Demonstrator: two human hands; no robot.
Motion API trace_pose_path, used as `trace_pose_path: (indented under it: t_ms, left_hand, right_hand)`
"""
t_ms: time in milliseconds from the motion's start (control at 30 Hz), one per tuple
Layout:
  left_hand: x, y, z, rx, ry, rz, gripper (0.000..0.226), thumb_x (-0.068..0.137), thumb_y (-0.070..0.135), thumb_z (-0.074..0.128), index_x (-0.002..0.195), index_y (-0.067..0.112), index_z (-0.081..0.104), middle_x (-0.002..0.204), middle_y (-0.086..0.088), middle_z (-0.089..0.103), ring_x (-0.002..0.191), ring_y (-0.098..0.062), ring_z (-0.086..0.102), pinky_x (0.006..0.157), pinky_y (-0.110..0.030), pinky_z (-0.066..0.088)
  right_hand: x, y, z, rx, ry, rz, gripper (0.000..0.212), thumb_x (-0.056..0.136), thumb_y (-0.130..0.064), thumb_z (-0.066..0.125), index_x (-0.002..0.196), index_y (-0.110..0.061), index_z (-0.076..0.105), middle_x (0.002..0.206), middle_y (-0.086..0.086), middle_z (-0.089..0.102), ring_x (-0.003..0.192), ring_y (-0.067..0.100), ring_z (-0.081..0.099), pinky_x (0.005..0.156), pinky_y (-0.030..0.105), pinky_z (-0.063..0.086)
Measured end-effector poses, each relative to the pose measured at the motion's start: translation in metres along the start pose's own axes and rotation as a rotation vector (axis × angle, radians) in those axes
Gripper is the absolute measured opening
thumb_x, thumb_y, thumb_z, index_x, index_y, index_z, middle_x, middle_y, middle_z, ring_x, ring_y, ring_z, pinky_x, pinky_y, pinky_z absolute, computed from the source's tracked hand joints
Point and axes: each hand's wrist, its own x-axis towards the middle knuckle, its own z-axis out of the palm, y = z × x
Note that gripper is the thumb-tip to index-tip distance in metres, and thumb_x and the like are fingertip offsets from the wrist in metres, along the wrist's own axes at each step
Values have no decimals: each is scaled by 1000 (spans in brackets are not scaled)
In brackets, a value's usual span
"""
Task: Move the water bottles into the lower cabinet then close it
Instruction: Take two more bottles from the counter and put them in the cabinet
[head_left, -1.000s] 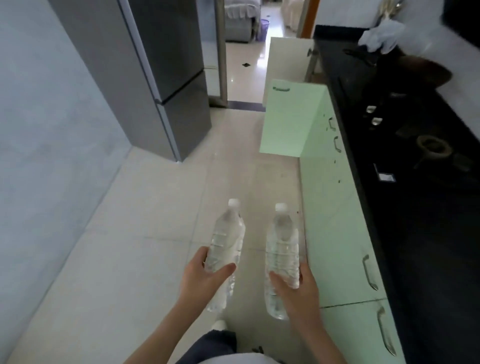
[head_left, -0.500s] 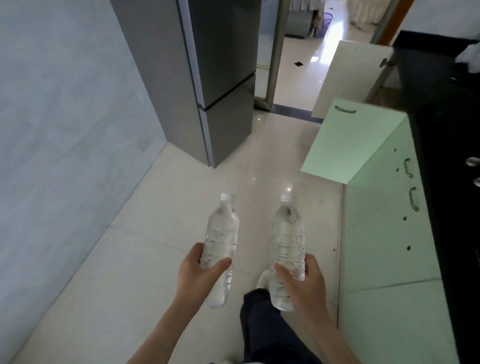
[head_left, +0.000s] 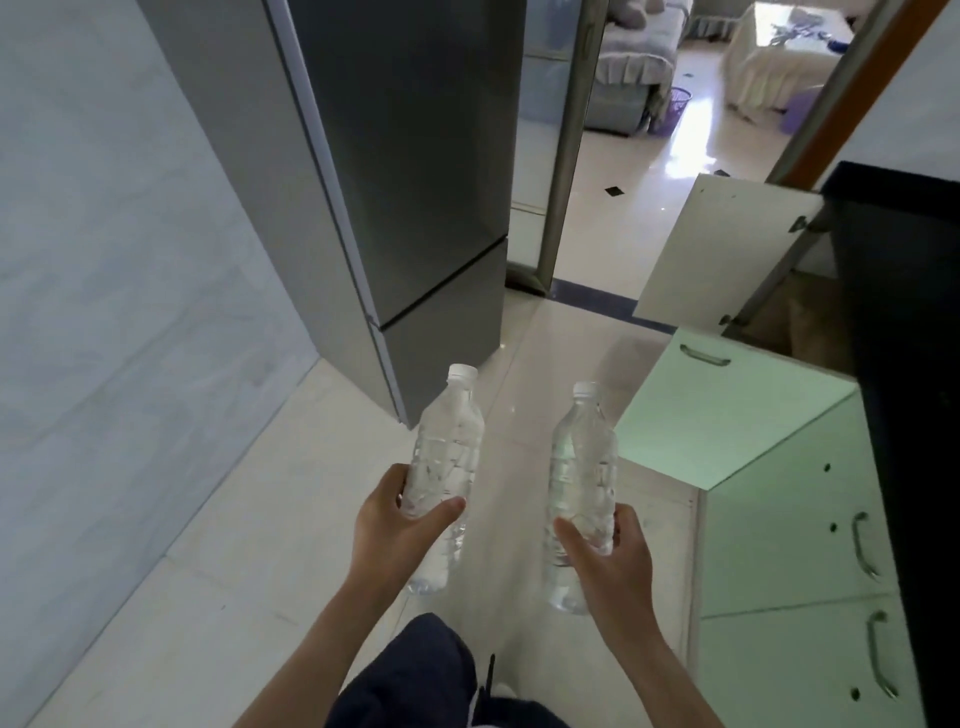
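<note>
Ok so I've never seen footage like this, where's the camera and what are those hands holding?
No machine here: a person is doing a chore with bare hands. The camera sits on their head and looks forward and down, so their own arms come in from the bottom edge. The left hand grips the left bottle and the right hand grips the right bottle; both are clear water bottles with white caps. On the right, under a black countertop, is a row of green lower cabinets. One green cabinet door stands open, and a white door beyond it is open too. A grey fridge stands ahead on the left.
</note>
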Motion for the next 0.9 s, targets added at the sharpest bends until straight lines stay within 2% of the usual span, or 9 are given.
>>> trace_pose_path:
  t_ms: [100, 200, 300, 400, 533, 633, 700, 800, 900]
  left_hand:
    - [60, 17, 26, 5, -15, -10, 44, 53, 59, 70, 84, 30, 59, 77, 5, 69, 71, -14, 67, 65, -36, 57]
    - [126, 32, 53, 8, -68, -13, 39, 55, 51, 74, 84, 29, 61, 74, 6, 70, 69, -11, 67, 65, -36, 57]
    - [198, 57, 76, 17, -132, 24, 36, 58, 47, 80, 83, 29, 62, 75, 7, 70, 68, -11, 66, 66, -37, 56]
    - [278, 99, 98, 66, -197, 105, 40, 60, 54, 78, 86, 28, 61, 77, 5, 68, 71, -14, 64, 60, -32, 51]
    - [373, 174, 128, 68, -291, 158, 35, 72, 36, 83, 96, 22, 61, 82, 5, 68, 73, -13, 65, 59, -20, 44]
    - [428, 216, 158, 49, -349, 190, 32, 74, 30, 82, 95, 21, 61, 80, 7, 66, 65, -2, 61, 52, -11, 42]
    - [461, 234, 183, 32, -366, 195, 31, 73, 28, 83, 95, 19, 62, 79, 7, 66, 63, 2, 61, 51, -10, 42]
    - [508, 253, 226, 20, -395, 172, 37, 69, 38, 84, 95, 22, 64, 82, 6, 69, 70, -4, 65, 54, -12, 44]
    - [555, 275, 276, 32, -421, 145, 36, 69, 37, 84, 95, 22, 64, 83, 6, 69, 72, -6, 66, 57, -19, 49]
  right_hand:
    - [60, 1, 9, -1, 46, 28, 27, 76, -9, 83, 91, -11, 60, 80, 7, 69, 68, 16, 69, 54, 21, 54]
    - [125, -2, 24, -5, 82, 63, 26, 76, -10, 83, 89, -11, 60, 79, 8, 69, 68, 19, 69, 54, 25, 55]
    - [193, -19, 37, -15, 122, 55, 27, 75, -12, 84, 89, -13, 61, 79, 8, 70, 73, 28, 70, 64, 43, 60]
    - [267, -50, 44, -1, 170, 41, 27, 77, -15, 83, 91, -15, 60, 83, 9, 69, 76, 30, 69, 69, 48, 60]
    - [357, -100, 44, 48, 220, 5, 28, 78, -17, 82, 95, -19, 59, 88, 6, 69, 79, 23, 70, 68, 37, 60]
    - [416, -121, 40, 77, 254, 21, 29, 79, -17, 81, 97, -19, 58, 89, 5, 69, 76, 18, 70, 61, 24, 57]
    - [456, -124, 34, 90, 279, 40, 29, 78, -18, 81, 96, -19, 58, 88, 5, 70, 75, 18, 70, 60, 24, 57]
    - [520, -124, 19, 89, 293, 88, 31, 77, -22, 83, 96, -21, 58, 88, 4, 70, 73, 14, 70, 58, 21, 56]
    - [590, -125, -7, 92, 286, 106, 31, 77, -19, 83, 97, -17, 59, 87, 8, 70, 69, 14, 70, 55, 21, 55]
